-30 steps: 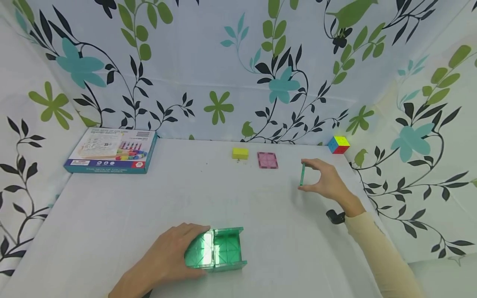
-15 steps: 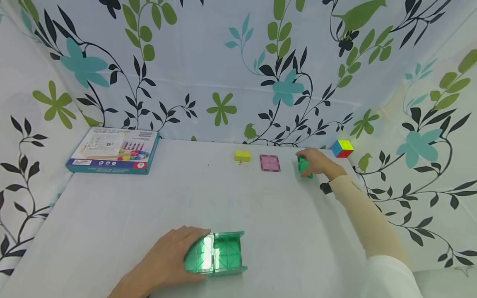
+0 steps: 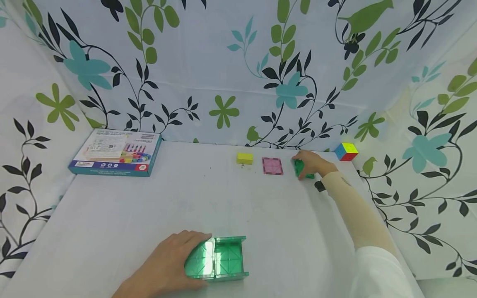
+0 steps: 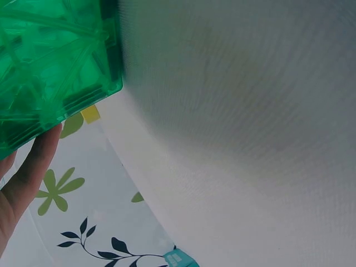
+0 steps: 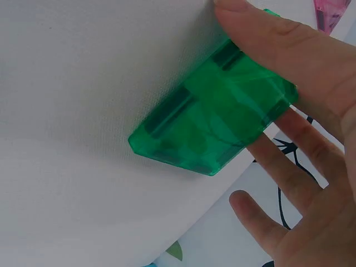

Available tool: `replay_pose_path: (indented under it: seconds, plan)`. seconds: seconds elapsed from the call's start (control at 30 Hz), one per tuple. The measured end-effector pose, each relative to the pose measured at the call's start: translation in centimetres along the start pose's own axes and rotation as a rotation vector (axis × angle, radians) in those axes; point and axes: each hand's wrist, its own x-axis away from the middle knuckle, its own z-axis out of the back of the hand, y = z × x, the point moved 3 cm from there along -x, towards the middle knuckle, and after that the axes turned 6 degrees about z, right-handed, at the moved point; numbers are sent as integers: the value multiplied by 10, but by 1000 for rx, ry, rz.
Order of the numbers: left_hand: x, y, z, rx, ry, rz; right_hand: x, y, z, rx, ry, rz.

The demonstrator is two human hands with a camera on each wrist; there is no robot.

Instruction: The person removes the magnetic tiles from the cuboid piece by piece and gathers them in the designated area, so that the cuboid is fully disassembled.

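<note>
While the left hand (image 3: pixel 167 260) clasps joined translucent green plastic tiles (image 3: pixel 228 257), the right hand (image 3: pixel 313 162) pinches an unattached green plastic tile (image 5: pixel 219 105) between its fingers.

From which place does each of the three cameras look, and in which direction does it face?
Head: worn on the head, looks forward and down over the white table; left hand, right hand and right sleeve show.
Left wrist: looks at the green tile structure; part of the left hand shows.
Right wrist: looks at the green piece; the right hand shows.
Shared by head and right wrist: green piece, right hand.
</note>
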Motion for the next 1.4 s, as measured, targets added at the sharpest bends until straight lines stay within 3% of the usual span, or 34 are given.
replay_pose_path:
  seconds: [0.27, 0.9, 1.2, 1.4]
  plan:
    - [0, 2, -1, -9, 10, 2, -2, 8, -6, -20, -12, -25]
    - [1, 1, -1, -15, 19, -4, 15, 30, -14, -158, 28, -76]
    - [6, 1, -2, -22, 59, -32, 33, 9, -19, -136, 124, -25]
    - [5, 1, 1, -62, 147, -97, 71, -41, -27, -214, 276, 90]
